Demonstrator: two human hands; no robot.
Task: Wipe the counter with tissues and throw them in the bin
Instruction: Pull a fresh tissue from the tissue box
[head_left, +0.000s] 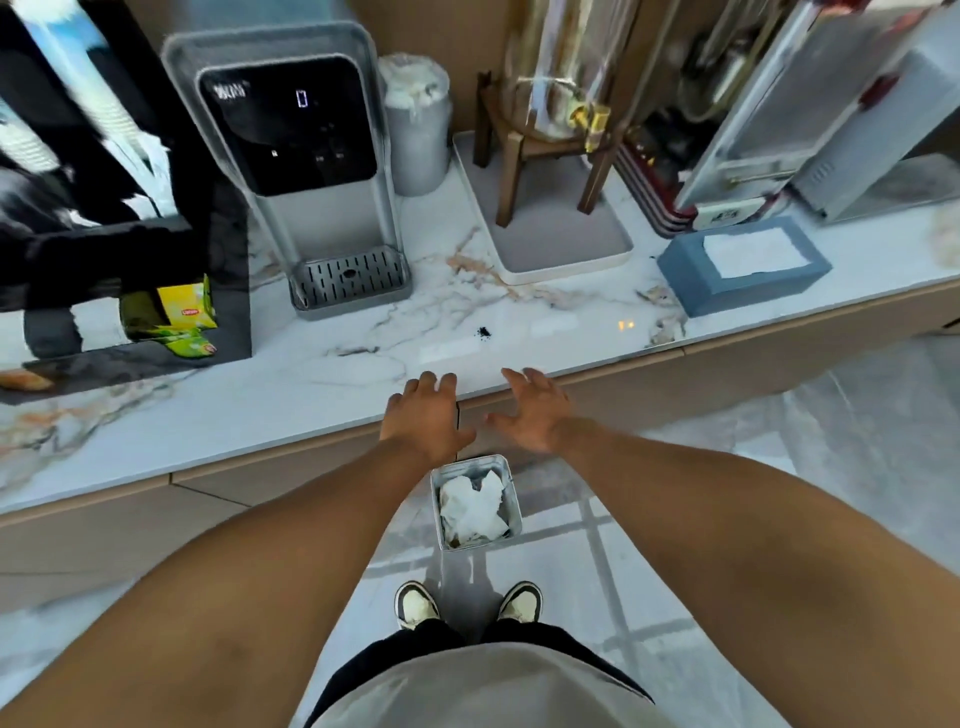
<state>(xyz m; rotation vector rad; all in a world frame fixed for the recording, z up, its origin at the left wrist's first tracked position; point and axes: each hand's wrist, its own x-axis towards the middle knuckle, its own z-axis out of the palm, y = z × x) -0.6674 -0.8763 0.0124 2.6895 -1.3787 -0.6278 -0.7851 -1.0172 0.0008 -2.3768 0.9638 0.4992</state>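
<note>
The white marble counter (363, 374) runs across the view, with a small black speck of dirt (483, 332) near its front edge. A blue tissue box (685, 270) with a white tissue showing on top stands at the right of the counter. On the floor below the counter edge sits a small grey square bin (514, 499) holding crumpled white tissues (472, 509). My left hand (423, 415) and my right hand (535, 410) hover side by side over the counter's front edge, above the bin. Both hands are empty with fingers spread.
A grey water dispenser (291, 156) stands at the back left, a black rack with a yellow tea box (187, 306) beside it. A glass drink dispenser on a wooden stand (545, 135) sits on a white tray (566, 260). My two shoes (467, 605) stand on the tiled floor.
</note>
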